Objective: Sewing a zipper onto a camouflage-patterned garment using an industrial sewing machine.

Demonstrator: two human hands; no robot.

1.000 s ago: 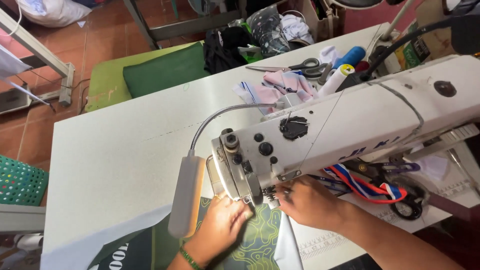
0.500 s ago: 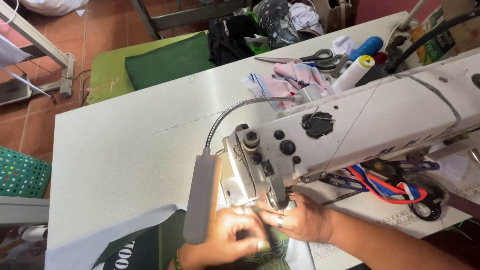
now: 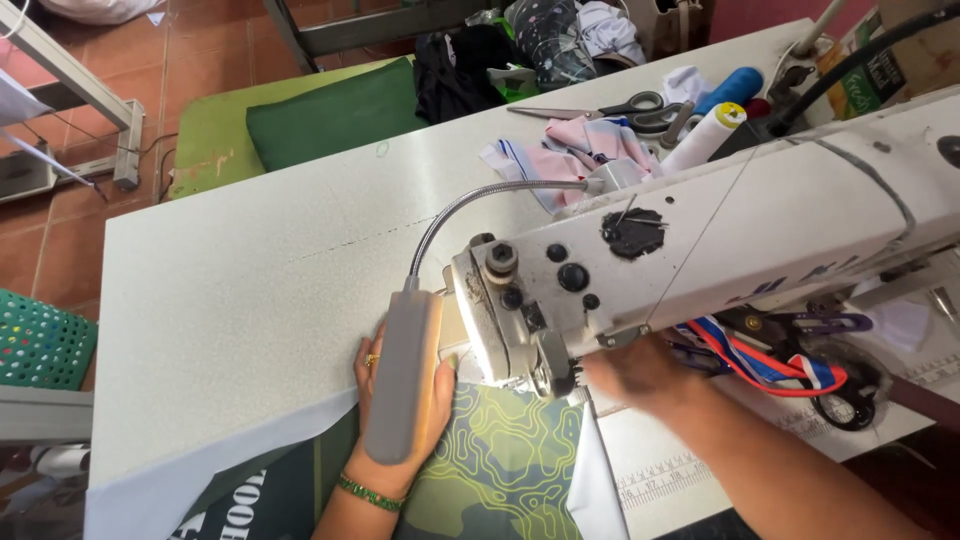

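left hand [image 3: 375, 400] flat, fingers spread on green patterned fabric [image 3: 500, 460]; right hand [image 3: 640, 375] blurred beside sewing machine [image 3: 700, 250], grip unclear.

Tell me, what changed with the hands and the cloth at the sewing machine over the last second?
The left hand slid up the green patterned fabric and now lies flat on it behind the lamp head. The right hand, blurred, drew back from the needle area toward the right. The sewing machine, scissors and thread cones stayed put.
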